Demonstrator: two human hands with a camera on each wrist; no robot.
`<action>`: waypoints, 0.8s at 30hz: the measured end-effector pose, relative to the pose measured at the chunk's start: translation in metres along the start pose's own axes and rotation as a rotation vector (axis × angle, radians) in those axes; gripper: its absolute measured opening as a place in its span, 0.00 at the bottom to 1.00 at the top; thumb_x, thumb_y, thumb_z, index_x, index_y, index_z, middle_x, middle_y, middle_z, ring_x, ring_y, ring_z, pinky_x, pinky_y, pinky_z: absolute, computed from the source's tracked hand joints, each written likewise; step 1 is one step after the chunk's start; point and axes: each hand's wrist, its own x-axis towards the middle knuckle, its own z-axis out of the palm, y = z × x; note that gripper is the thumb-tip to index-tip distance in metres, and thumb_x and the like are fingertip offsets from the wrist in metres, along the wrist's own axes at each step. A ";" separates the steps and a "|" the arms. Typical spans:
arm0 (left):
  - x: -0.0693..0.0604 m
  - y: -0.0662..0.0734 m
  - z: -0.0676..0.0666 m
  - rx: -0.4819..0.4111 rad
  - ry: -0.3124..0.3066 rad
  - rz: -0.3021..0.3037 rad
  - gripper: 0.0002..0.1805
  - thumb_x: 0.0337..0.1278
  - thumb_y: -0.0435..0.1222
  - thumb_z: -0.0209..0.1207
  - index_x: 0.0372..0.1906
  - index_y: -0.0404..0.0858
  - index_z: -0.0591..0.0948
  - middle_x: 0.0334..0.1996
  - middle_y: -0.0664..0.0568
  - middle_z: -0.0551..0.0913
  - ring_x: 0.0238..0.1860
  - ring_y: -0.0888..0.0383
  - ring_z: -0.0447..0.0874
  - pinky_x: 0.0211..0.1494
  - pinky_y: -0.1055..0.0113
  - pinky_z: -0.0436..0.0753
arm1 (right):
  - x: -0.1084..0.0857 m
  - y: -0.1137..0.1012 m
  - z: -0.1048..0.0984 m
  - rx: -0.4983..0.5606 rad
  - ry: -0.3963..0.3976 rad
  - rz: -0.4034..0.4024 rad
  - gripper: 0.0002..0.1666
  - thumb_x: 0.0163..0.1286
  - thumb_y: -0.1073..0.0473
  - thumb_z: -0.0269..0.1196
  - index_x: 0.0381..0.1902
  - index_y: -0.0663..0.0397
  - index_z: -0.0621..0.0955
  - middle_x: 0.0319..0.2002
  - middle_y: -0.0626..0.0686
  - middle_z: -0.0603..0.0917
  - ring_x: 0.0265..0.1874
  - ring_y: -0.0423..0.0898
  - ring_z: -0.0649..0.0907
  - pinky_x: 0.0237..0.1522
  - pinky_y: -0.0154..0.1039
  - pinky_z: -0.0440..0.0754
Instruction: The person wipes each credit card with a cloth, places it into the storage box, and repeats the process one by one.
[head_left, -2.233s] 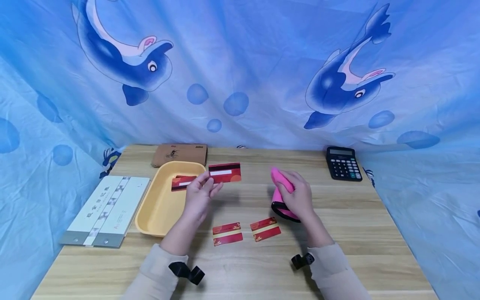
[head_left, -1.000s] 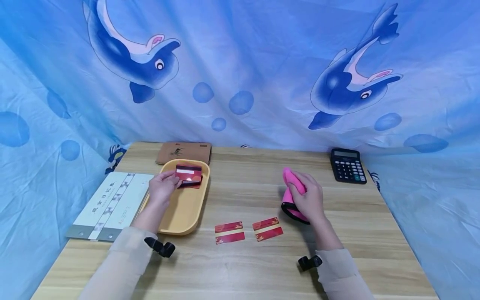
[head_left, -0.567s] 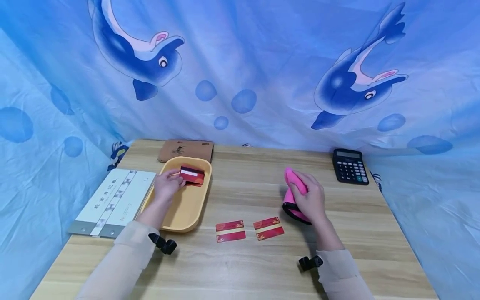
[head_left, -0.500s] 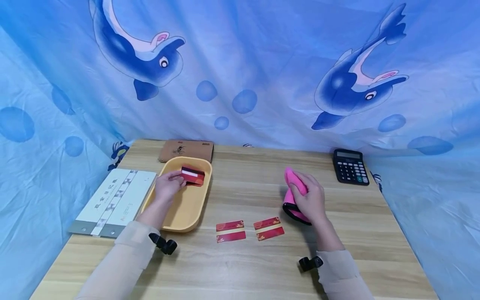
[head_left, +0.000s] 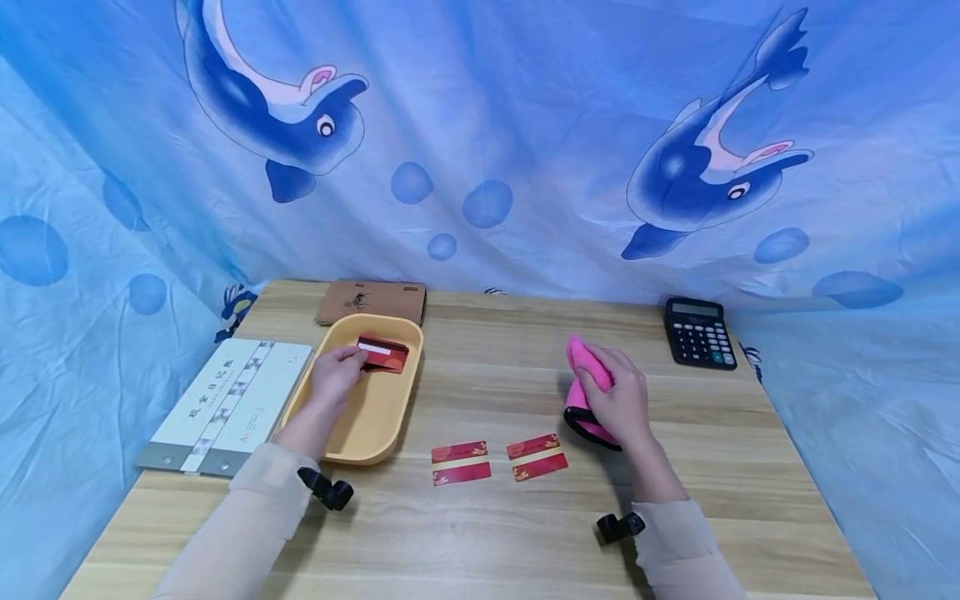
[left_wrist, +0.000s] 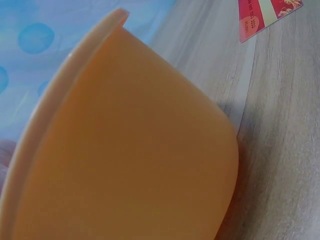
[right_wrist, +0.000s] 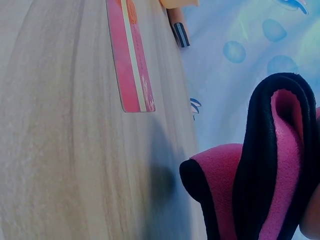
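In the head view my left hand (head_left: 335,379) reaches into the yellow tray (head_left: 381,433) and pinches the near edge of a red card (head_left: 377,351) with a black stripe and a white strip. That card lies over other red cards (head_left: 395,365). My right hand (head_left: 621,398) grips a folded pink cloth (head_left: 579,396) with black edging, whose folds fill the right side of the right wrist view. Two red cards with a pale band, a left one (head_left: 461,463) and a right one (head_left: 537,457), lie flat between the hands. The tray's outer wall (left_wrist: 130,145) hides most of the left hand in the left wrist view.
Left of the tray lies a white and grey ledger (head_left: 225,408). A brown wallet (head_left: 375,302) is behind the tray. At the back right sits a black calculator (head_left: 701,333). A blue dolphin-print curtain (head_left: 487,108) borders the wooden table (head_left: 480,533).
My left hand has carried the red card from above the table, leftward and down into the tray, onto the cards there. My right hand keeps its grip on the pink cloth, slightly farther right.
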 end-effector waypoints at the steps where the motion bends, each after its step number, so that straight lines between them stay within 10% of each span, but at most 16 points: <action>1: 0.000 0.000 0.000 0.012 0.001 -0.004 0.23 0.72 0.35 0.56 0.63 0.23 0.76 0.57 0.37 0.76 0.35 0.62 0.78 0.39 0.74 0.81 | 0.000 0.000 0.000 0.001 0.002 -0.002 0.25 0.68 0.61 0.69 0.63 0.52 0.82 0.57 0.56 0.83 0.55 0.55 0.82 0.53 0.56 0.83; 13: -0.005 0.007 -0.002 0.084 -0.023 -0.019 0.32 0.73 0.43 0.55 0.73 0.29 0.66 0.73 0.34 0.65 0.72 0.41 0.64 0.74 0.50 0.68 | 0.000 -0.001 -0.001 0.004 -0.011 -0.009 0.25 0.68 0.59 0.69 0.63 0.48 0.82 0.57 0.54 0.83 0.55 0.52 0.82 0.53 0.53 0.83; 24: -0.045 0.035 0.009 0.125 -0.057 0.330 0.21 0.73 0.38 0.58 0.62 0.30 0.78 0.57 0.39 0.82 0.59 0.45 0.80 0.65 0.54 0.79 | -0.002 0.001 -0.004 0.000 -0.023 0.000 0.25 0.69 0.58 0.69 0.63 0.49 0.82 0.57 0.54 0.83 0.55 0.53 0.82 0.52 0.53 0.83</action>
